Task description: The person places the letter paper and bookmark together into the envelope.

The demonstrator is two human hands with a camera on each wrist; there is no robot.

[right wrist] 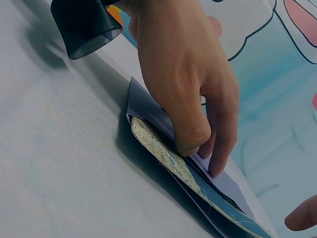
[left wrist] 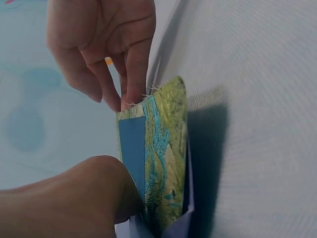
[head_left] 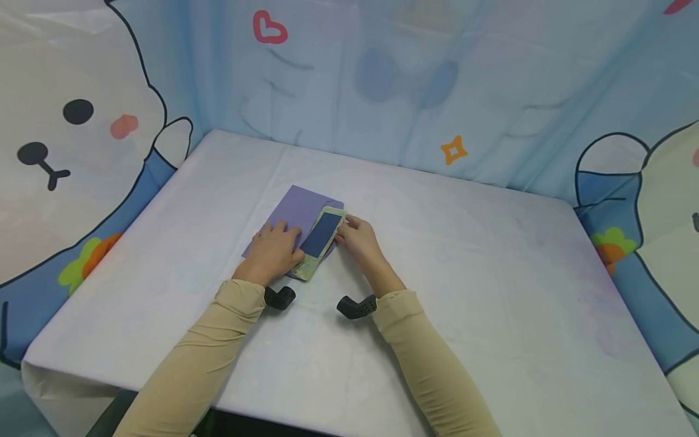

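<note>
A lavender envelope (head_left: 295,206) lies on the white tabletop, its flap side turned to the right. On it, at the opening, is a flat yellow-green brocade piece (head_left: 308,267) with a dark blue rectangular panel (left wrist: 132,144) and frayed edge threads. My left hand (head_left: 273,252) rests on the envelope with fingers spread, and its thumb presses on the brocade piece near the panel. At the piece's right edge is my right hand (head_left: 361,242), its fingertips touching that edge in the left wrist view. The envelope's inside is mostly hidden.
Both wrists carry black camera mounts (head_left: 357,307). A blue cartoon-print curtain (head_left: 349,91) stands behind the white cloth-covered table (head_left: 519,291). The table's front edge is close to the forearms.
</note>
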